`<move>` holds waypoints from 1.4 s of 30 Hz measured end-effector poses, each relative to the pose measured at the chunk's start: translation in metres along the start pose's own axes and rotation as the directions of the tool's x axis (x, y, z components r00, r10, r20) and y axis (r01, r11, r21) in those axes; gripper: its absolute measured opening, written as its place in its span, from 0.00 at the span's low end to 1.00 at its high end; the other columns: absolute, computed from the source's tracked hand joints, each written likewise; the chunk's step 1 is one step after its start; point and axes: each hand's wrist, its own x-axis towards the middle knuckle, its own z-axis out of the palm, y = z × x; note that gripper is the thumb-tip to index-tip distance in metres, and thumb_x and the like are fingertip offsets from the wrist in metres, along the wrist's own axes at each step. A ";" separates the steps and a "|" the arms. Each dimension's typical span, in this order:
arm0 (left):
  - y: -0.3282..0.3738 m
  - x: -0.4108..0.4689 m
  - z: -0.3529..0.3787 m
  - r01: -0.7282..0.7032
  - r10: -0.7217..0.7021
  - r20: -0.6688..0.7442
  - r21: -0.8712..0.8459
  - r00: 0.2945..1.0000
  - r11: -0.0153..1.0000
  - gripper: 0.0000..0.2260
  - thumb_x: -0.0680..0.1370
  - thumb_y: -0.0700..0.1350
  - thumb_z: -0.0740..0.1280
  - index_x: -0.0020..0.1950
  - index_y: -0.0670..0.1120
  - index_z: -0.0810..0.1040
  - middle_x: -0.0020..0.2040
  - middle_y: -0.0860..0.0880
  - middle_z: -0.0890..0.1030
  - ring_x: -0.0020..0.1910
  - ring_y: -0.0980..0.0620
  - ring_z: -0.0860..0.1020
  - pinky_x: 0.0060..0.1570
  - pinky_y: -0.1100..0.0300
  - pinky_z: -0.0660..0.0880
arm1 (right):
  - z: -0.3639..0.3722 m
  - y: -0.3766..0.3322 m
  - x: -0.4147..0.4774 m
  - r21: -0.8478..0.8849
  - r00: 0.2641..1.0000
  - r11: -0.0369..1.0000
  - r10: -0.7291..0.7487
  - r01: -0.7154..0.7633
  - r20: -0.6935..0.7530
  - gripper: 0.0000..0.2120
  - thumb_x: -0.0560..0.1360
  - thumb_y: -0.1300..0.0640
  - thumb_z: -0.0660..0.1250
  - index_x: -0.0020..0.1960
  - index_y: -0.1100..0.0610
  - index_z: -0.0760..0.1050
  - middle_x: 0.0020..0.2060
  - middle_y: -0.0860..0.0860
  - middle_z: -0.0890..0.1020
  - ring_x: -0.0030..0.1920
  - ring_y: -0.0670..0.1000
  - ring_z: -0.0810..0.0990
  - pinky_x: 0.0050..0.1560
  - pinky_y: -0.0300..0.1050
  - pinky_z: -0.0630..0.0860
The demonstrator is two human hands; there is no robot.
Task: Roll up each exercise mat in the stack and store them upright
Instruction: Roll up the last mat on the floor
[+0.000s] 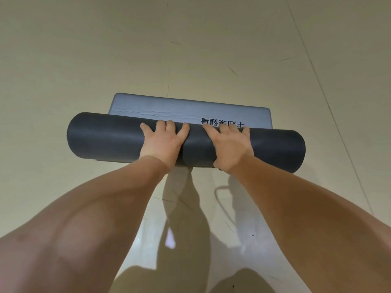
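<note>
The mat [105, 137] lies on the floor, most of it wound into a thick dark roll that runs crosswise under both hands. The left hand [163, 142] and right hand [229, 144] sit side by side near the middle of the roll, each gripping it with fingers spread and bent over the top, fingertips at its far edge. The right thumb hooks the near side. Just beyond the fingertips the flat end [169, 107] of the mat, a lighter grey, lies unrolled on the floor; black print [223, 123] on it sits beyond the right hand, partly covered by the roll. The roll reaches well out past each hand, to left and right.

The floor [84, 60] is pale beige and slightly glossy, with a few short dark scuffs beyond the hands. A thin seam [330, 115] runs slantwise to the right of the right hand. Shadows [186, 199] of the arms fall on the floor nearer than the hands.
</note>
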 end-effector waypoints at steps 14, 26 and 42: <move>0.052 -0.147 0.001 -0.065 0.072 0.222 -0.041 0.972 0.997 0.46 0.72 0.43 0.72 0.81 0.50 0.44 0.70 0.40 0.65 0.68 0.37 0.65 0.67 0.26 0.61 | 0.043 -0.019 -0.147 0.108 0.993 0.990 -0.102 0.095 0.057 0.52 0.69 0.39 0.77 0.84 0.45 0.52 0.74 0.56 0.70 0.76 0.60 0.66 0.77 0.71 0.56; -0.007 -0.103 0.012 -0.154 0.183 0.033 -0.408 0.983 0.900 0.43 0.75 0.60 0.70 0.83 0.53 0.51 0.83 0.49 0.55 0.82 0.45 0.51 0.77 0.33 0.48 | 0.061 -0.039 -0.141 0.062 0.996 0.998 -0.017 0.012 0.084 0.71 0.65 0.27 0.74 0.75 0.44 0.16 0.76 0.59 0.22 0.77 0.66 0.23 0.72 0.78 0.31; 0.009 -0.034 0.009 -0.044 0.098 0.182 -0.280 0.979 0.959 0.66 0.59 0.76 0.71 0.82 0.51 0.35 0.83 0.48 0.38 0.80 0.37 0.37 0.69 0.20 0.43 | 0.049 -0.023 -0.078 -0.020 1.000 1.000 -0.001 0.001 -0.014 0.67 0.68 0.32 0.76 0.77 0.42 0.21 0.82 0.63 0.39 0.81 0.69 0.39 0.74 0.80 0.42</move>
